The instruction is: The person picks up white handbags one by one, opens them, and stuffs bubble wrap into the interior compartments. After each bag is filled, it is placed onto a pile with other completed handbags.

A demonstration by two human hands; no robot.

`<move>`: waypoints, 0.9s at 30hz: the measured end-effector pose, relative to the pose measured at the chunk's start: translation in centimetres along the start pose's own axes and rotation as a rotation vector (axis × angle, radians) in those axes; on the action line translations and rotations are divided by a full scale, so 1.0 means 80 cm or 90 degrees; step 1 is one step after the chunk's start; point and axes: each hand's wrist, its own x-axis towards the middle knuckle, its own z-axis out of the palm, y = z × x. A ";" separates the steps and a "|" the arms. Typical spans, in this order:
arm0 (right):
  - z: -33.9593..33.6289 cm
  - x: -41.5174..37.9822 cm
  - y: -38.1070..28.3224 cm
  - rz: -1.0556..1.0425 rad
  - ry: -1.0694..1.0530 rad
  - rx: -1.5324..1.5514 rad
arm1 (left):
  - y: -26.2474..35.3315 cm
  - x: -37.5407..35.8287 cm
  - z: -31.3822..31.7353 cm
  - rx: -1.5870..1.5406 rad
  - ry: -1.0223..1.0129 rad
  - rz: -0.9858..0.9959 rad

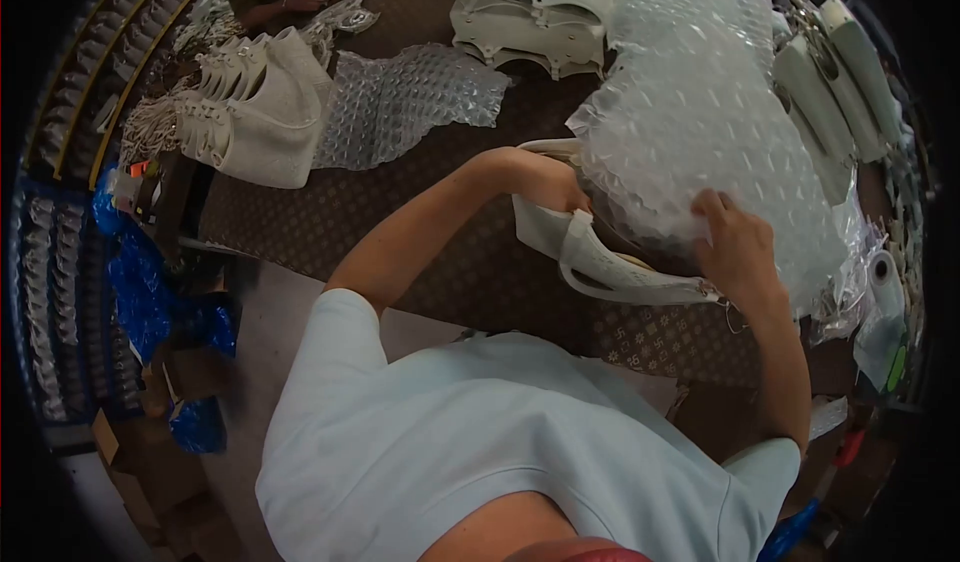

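A white bag lies on the brown patterned table, its mouth open. My left hand is closed over the bag's upper left edge, with the fingertips at the opening. A large sheet of bubble wrap stretches from the far side of the table down to the bag and covers part of its opening. At the sheet's lower part, my right hand has its fingers bent and closed on the bubble wrap, just above the bag's right end. The inside of the bag is mostly hidden.
White bags stand at the left beside a smaller bubble wrap piece. More pale bags lie at the back and right. Another person's arm shows at the top left. Blue plastic hangs left of the table.
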 end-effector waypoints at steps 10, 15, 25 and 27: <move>0.033 0.012 0.007 0.029 -0.022 0.026 | 0.028 -0.015 0.016 -0.140 0.071 -0.009; 0.039 0.008 0.008 0.050 -0.036 0.080 | 0.011 0.018 0.028 -0.083 -0.266 0.070; -0.012 0.034 -0.019 -0.093 -0.381 0.329 | 0.030 0.013 0.008 -0.072 -0.078 0.099; 0.018 0.048 -0.025 -0.067 -0.456 0.275 | 0.020 0.013 0.022 -0.098 -0.028 0.140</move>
